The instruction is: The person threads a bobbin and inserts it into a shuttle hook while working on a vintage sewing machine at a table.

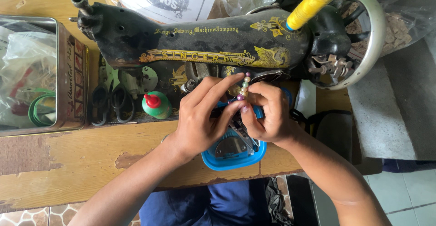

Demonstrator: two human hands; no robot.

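Both hands meet over the blue container: left hand fingers and right hand fingers pinching a short bead string beside the black sewing machine.

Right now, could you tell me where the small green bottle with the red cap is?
The green bottle stands on the machine's bed, between the scissors and the left hand.

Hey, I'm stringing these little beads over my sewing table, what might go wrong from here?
The bead string is pinched only at the fingertips of the left hand and right hand, so a slip might scatter beads, some missing the blue tray below. That tray overhangs the table edge and might tip if a wrist nudges it. The green bottle and scissors sit close to the left hand and may get bumped.
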